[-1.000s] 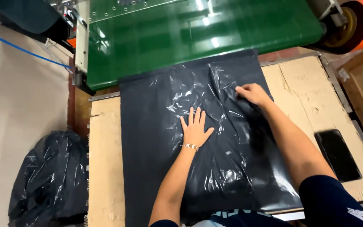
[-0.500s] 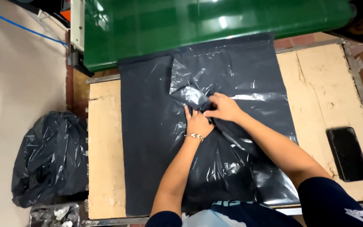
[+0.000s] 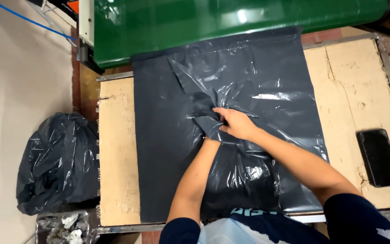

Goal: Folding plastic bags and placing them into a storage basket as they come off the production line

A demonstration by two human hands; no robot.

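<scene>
We see a black plastic sheet (image 3: pixel 231 135) spread flat over a cardboard-topped table (image 3: pixel 116 153), its far edge running up to a green machine (image 3: pixel 231 22). At the middle of the sheet the film is gathered into a crumpled fold. Our right hand (image 3: pixel 236 124) lies on that fold, fingers curled and pinching the plastic. Our left hand (image 3: pixel 209 135) is mostly tucked under the right hand and the bunched film, so we cannot tell whether it grips or lies flat. A dark phone (image 3: pixel 379 157) lies on the cardboard to the right, well apart from the sheet. A stuffed black bag (image 3: pixel 57 162) sits on the floor left of the table.
</scene>
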